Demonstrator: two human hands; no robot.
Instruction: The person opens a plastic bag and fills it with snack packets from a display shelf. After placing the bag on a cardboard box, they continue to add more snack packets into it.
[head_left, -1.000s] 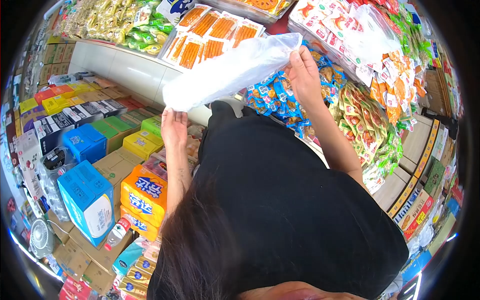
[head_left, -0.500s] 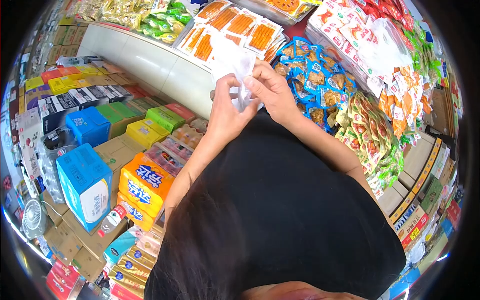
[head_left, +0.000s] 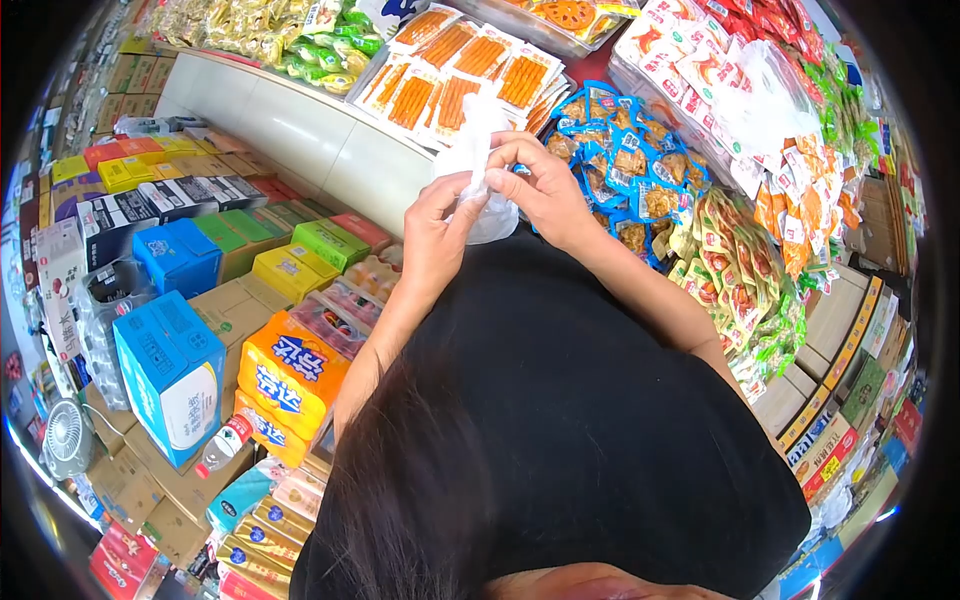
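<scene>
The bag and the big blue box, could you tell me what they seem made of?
The bag looks like thin, whitish translucent plastic film; it crumples where the left hand and right hand pinch it. The blue box looks like printed cardboard, faintly glossy, with crisp edges.

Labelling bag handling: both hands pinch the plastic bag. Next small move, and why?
Probably rub its pinched edge to part the layers: left hand and right hand grip the plastic bag close together, and it looks bunched, with no open mouth showing.
</scene>
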